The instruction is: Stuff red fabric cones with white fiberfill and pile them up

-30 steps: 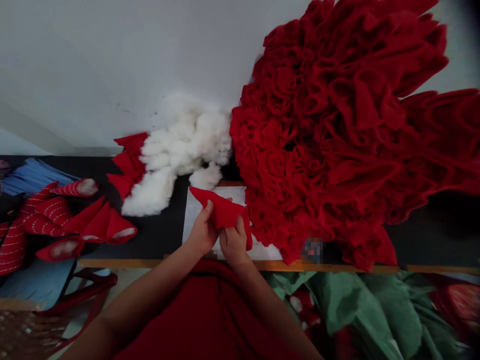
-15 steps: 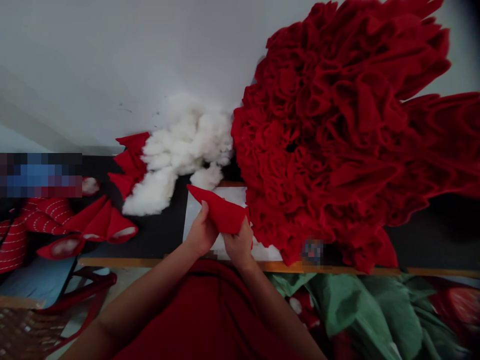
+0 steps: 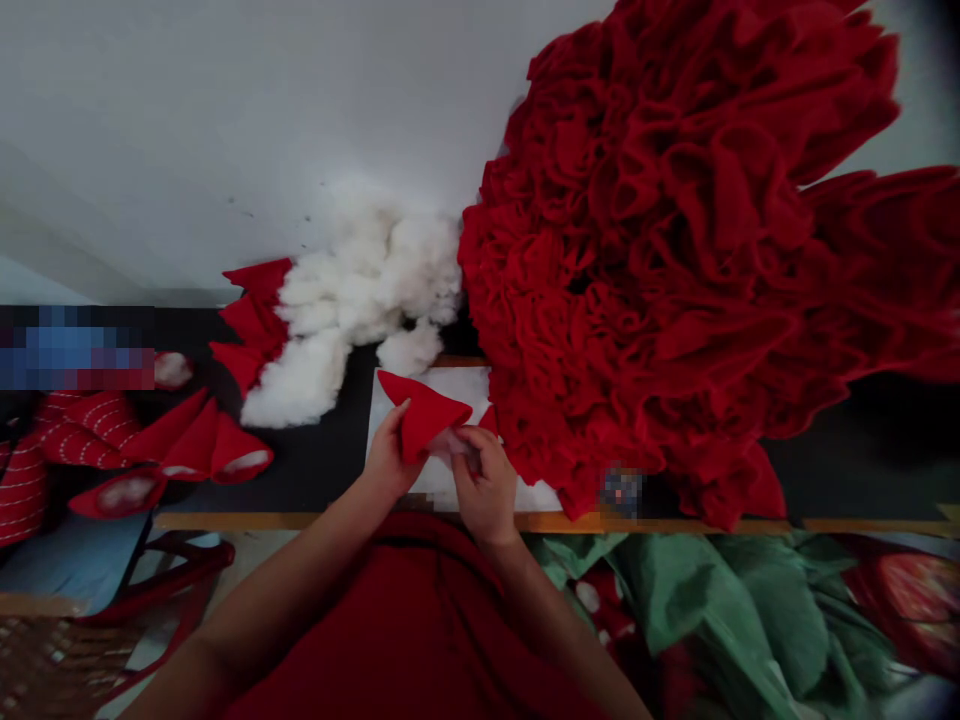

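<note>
My left hand (image 3: 391,455) is wrapped round a red felt cone (image 3: 424,412), thumb on its near side. The cone lies tilted, its tip toward the upper left and its wide end toward the lower right. At that wide end my right hand (image 3: 487,483) has its fingers bent together on a whitish tuft of stuffing (image 3: 447,440), partly hidden by the fingers. Beneath both hands is a white sheet (image 3: 480,385) on the black table (image 3: 322,470). Just beyond the cone lies a loose clump of white fibre stuffing (image 3: 411,347).
A larger heap of stuffing (image 3: 375,270) lies against the wall. A tall pile of red felt pieces (image 3: 660,270) fills the right side. Stuffed red cones (image 3: 236,450) and striped red pieces (image 3: 90,430) lie at left. Green bags (image 3: 720,600) hang below the table edge.
My right hand has moved from gripping the cone's lower right side to its wide end, where whitish stuffing now shows. The left hand keeps hold of the cone, which has turned slightly.
</note>
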`<state>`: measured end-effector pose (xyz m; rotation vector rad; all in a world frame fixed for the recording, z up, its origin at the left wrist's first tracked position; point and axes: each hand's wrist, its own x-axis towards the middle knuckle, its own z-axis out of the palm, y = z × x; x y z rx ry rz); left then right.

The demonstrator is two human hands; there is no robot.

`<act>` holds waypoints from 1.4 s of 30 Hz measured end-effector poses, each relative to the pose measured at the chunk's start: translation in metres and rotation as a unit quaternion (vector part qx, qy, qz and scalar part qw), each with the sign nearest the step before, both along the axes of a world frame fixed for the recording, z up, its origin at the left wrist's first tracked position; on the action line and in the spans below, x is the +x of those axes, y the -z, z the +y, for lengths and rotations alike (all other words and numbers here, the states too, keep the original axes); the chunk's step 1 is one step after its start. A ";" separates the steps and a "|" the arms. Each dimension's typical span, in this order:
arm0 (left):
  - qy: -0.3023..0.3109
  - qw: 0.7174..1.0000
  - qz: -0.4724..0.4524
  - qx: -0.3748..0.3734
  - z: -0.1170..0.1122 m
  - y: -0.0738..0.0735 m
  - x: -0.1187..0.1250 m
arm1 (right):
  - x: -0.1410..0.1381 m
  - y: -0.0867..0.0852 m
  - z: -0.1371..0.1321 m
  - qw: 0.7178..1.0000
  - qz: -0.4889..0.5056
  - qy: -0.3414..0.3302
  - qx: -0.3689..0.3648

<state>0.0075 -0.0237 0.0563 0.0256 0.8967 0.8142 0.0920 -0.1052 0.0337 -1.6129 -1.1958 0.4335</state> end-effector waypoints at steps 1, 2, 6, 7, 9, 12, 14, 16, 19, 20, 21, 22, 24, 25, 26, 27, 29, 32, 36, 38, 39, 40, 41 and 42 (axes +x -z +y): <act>0.008 1.000 0.012 0.019 -0.003 0.001 0.002 | 0.001 -0.002 0.001 0.999 -0.029 -0.011 0.018; 0.016 0.999 0.024 0.041 -0.006 0.001 0.004 | 0.001 -0.003 0.003 0.998 -0.052 -0.022 0.032; 0.046 0.995 0.050 0.068 -0.012 0.001 0.005 | 0.004 -0.003 0.009 0.995 -0.065 0.055 0.061; 0.052 0.996 0.054 0.052 -0.011 0.001 0.004 | 0.006 -0.002 0.011 0.993 -0.043 0.092 0.051; 0.058 0.996 0.058 0.021 -0.009 0.000 0.002 | 0.011 0.001 0.013 0.994 0.030 0.105 0.005; 0.086 0.995 0.051 0.018 -0.007 0.003 0.000 | 0.018 0.005 0.015 0.987 0.143 -0.020 -0.073; 0.093 0.992 0.066 0.060 -0.009 0.005 -0.001 | 0.020 0.008 0.015 0.983 0.159 -0.056 -0.078; 0.079 0.985 0.090 0.126 -0.011 0.007 -0.003 | 0.022 0.011 0.016 0.987 0.146 -0.013 -0.060; 0.073 0.977 0.080 0.184 -0.012 0.010 -0.007 | 0.027 0.012 0.017 0.992 0.123 0.015 -0.030; 0.076 0.979 0.064 0.180 -0.011 0.010 -0.009 | 0.029 0.011 0.018 0.993 0.116 -0.001 -0.017; 0.079 0.982 0.050 0.164 -0.010 0.010 -0.010 | 0.030 0.010 0.018 0.993 0.112 -0.026 -0.006; 0.079 0.986 0.038 0.140 -0.008 0.010 -0.010 | 0.030 0.008 0.019 0.992 0.113 -0.050 0.000; 0.074 0.993 0.023 0.085 -0.002 0.008 -0.009 | 0.028 0.006 0.018 0.990 0.133 -0.049 -0.005; 0.070 0.996 0.017 0.060 0.001 0.006 -0.008 | 0.026 0.006 0.017 0.989 0.146 -0.013 -0.011; 0.065 0.997 0.010 0.042 0.004 0.005 -0.006 | 0.023 0.007 0.015 0.987 0.157 0.039 -0.017; 0.056 0.998 0.002 0.030 0.007 0.003 -0.004 | 0.020 0.008 0.013 0.982 0.164 0.093 -0.026; 0.032 0.999 -0.012 0.024 0.011 0.001 0.000 | 0.011 0.011 0.007 0.971 0.177 0.150 -0.055; 0.005 0.999 -0.021 0.039 0.015 0.001 0.003 | -0.001 0.012 -0.001 0.964 0.227 0.095 -0.101; 0.004 0.999 -0.011 0.035 0.017 0.005 0.002 | -0.007 0.004 -0.005 0.966 0.247 0.044 -0.067; 0.007 0.999 -0.012 0.030 0.017 0.005 0.000 | -0.002 0.000 -0.005 0.974 0.220 0.002 -0.046; 0.006 0.999 -0.018 0.031 0.018 0.004 -0.001 | 0.002 -0.002 -0.005 0.979 0.201 -0.023 -0.033; 0.003 0.999 -0.028 0.035 0.018 0.003 -0.002 | 0.006 -0.003 -0.005 0.983 0.176 -0.044 -0.018; -0.002 0.998 -0.040 0.041 0.019 0.002 -0.002 | 0.010 -0.005 -0.005 0.988 0.146 -0.056 -0.003; -0.008 0.998 -0.052 0.044 0.019 0.002 -0.002 | 0.014 -0.005 -0.005 0.993 0.108 -0.053 0.012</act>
